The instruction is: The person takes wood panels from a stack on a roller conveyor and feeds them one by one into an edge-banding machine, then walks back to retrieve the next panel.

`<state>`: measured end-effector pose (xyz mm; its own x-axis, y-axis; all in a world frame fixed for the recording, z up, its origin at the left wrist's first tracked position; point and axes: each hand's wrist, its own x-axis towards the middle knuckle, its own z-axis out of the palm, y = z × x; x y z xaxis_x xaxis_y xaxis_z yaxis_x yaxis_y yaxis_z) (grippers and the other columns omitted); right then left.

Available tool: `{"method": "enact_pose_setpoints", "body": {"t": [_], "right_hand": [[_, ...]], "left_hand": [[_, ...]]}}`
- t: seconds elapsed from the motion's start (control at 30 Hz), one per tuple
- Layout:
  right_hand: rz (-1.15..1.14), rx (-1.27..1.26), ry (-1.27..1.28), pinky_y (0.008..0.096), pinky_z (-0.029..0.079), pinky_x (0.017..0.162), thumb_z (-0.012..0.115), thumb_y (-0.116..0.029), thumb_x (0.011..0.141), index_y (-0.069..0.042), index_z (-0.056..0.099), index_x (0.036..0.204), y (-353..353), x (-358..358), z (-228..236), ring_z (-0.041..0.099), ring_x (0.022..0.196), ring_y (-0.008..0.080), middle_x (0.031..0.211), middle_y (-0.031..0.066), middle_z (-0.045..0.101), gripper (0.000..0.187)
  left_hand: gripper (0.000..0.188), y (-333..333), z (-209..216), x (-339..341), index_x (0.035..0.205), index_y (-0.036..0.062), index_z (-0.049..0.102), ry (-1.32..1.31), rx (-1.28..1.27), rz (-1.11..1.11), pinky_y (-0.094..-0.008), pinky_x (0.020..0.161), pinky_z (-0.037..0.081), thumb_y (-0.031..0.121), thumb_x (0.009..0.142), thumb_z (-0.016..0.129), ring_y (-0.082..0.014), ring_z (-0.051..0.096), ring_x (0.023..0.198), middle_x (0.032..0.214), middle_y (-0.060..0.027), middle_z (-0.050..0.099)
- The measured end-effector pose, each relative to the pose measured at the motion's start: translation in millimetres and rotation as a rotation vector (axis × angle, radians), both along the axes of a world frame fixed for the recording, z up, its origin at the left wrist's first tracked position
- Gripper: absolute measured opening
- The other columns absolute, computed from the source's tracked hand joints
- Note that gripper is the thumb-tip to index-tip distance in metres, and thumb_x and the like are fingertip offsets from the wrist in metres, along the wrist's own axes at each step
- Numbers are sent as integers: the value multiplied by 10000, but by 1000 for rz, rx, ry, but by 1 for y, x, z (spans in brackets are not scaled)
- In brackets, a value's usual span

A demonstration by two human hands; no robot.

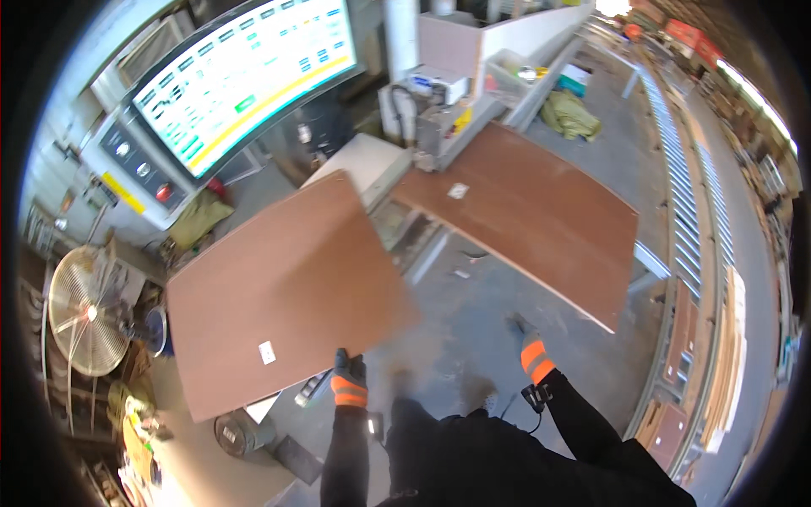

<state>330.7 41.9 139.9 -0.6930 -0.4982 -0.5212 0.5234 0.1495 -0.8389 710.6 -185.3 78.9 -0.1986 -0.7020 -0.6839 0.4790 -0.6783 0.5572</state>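
Note:
A brown rectangular board with a small white label lies to my left, its far edge close to the machine. My left hand, in a dark glove with an orange cuff band, grips the board's near edge at its right part. My right hand, gloved the same way, is in the air over the grey floor and holds nothing. Its fingers reach forward, slightly blurred. Beyond it a second brown board with a white label rests on a support, apart from the hand.
A large lit screen stands over a control panel at the far left. There is a round fan at left and a dark cylinder below the near board. Roller conveyors and stacked boards line the right.

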Motion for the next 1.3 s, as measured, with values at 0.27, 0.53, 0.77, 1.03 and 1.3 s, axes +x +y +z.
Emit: {"method": "enact_pose_setpoints", "body": {"t": [0.27,0.53,0.77,1.03,1.3], "right_hand": [[467,195,-501,398,462,889,590,-315,911,-101,533,1269,-186,114,-22,586,1033,226,1167,67,612,421],[568,-184,-613,454,487,907,613,-336,901,-62,489,1298,-207,183,53,578,1102,278,1232,103,586,498],[545,-141,-506,385,538,854,633,-304,894,25,540,1213,-170,137,56,637,1005,261,1126,147,636,467],[230,-29,-281,376,539,798,629,-303,892,23,578,1165,9,22,12,641,910,241,1054,118,645,428],[-459,-133,-123,343,475,863,605,-417,887,25,588,1201,247,-6,-119,590,984,217,1139,99,626,542]], "left_hand": [[304,50,-4,153,976,143,643,159,-134,160,-356,800,465,429,883,593,-235,620,980,1029,-45,683],[368,0,49,286,1101,128,577,-3,83,526,-419,897,424,422,885,524,-257,574,1097,1188,-55,618],[560,-17,54,315,1329,114,436,97,145,613,-434,1023,309,437,873,478,-235,415,1303,1413,-52,441],[426,23,23,230,1192,87,559,258,31,330,-424,963,438,367,876,506,-244,535,1142,1230,-48,588],[404,113,-83,143,1276,83,521,-4,-416,-265,-445,1053,379,311,941,517,-269,510,1203,1299,-72,559]]}}
